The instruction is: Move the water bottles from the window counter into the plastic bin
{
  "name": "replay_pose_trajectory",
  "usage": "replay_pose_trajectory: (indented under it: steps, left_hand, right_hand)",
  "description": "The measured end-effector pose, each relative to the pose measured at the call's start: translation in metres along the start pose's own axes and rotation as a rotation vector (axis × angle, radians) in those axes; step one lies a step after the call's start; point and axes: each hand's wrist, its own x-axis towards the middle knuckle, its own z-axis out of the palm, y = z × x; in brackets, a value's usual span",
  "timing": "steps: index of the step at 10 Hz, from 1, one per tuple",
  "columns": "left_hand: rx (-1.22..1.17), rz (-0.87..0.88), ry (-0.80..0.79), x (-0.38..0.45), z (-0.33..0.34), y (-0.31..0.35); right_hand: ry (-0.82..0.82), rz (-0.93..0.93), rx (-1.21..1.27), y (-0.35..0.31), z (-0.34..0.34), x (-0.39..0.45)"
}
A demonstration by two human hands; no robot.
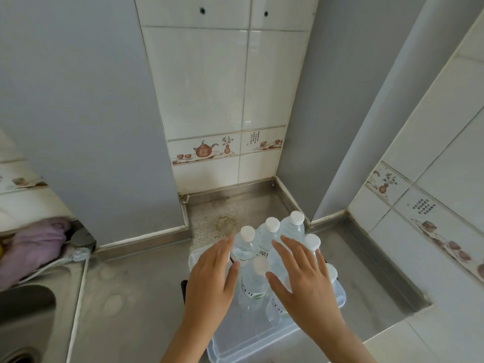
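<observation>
In the lower centre of the frame a clear plastic bin (251, 344) sits on the stainless steel counter (136, 297), and a cluster of white-capped water bottles (252, 286) stands upright inside it, crowded toward its far end. About six or seven caps show; some are partly hidden by the hands, so the exact count cannot be told. No bottle is visible anywhere else on the counter, so the loading looks close to finished, though the window counter itself is outside the view.

The person's left hand (212, 281) hovers at the left side of the cluster, its fingers (221, 248) spread flat and holding nothing, the thumb close to a bottle's shoulder. The right hand (301, 284) is likewise flat and empty, its fingers (288, 247) splayed over the caps on the right. Whether either palm actually touches a bottle cannot be told.

The step in hand appears to be steadying or squaring up the group. To do it well, the hands should press inward evenly from both sides, low on the bottle bodies rather than at the caps, since tall narrow bottles tip easily when pushed high. The near half of the bin is bare, so any further bottle should go there.

At the far left lie a purple cloth (36, 247) and a white cable (52, 265) beside the sink edge (78, 310).
</observation>
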Motion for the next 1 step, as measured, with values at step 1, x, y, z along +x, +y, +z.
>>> replay_pose_trajectory:
  steps: [1]
  left_hand:
    - [0.112, 0.030, 0.014, -0.0071, -0.0059, 0.0160]
  right_hand:
    - [0.011, 0.008, 0.016, 0.0024, -0.0096, -0.0069]
